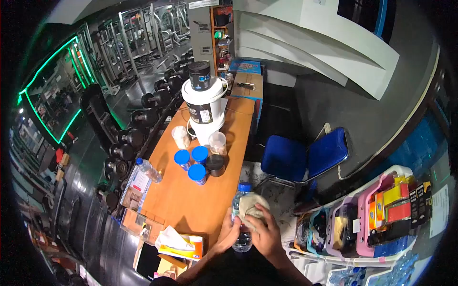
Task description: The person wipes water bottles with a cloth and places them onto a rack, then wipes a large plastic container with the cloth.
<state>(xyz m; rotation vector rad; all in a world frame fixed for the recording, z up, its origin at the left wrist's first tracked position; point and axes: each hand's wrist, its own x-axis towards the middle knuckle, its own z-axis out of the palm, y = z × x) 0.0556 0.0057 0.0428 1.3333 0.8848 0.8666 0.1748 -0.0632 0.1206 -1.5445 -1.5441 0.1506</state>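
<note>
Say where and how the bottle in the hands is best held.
Probably around the long, rounded body of the bottle, from its left, where the left hand is; the cloth under the right hand covers part of its upper right.

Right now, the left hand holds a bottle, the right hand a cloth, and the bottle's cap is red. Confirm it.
The cap is blue, not red, as the head view shows. The left hand holds the bottle, the right hand the cloth.
</note>
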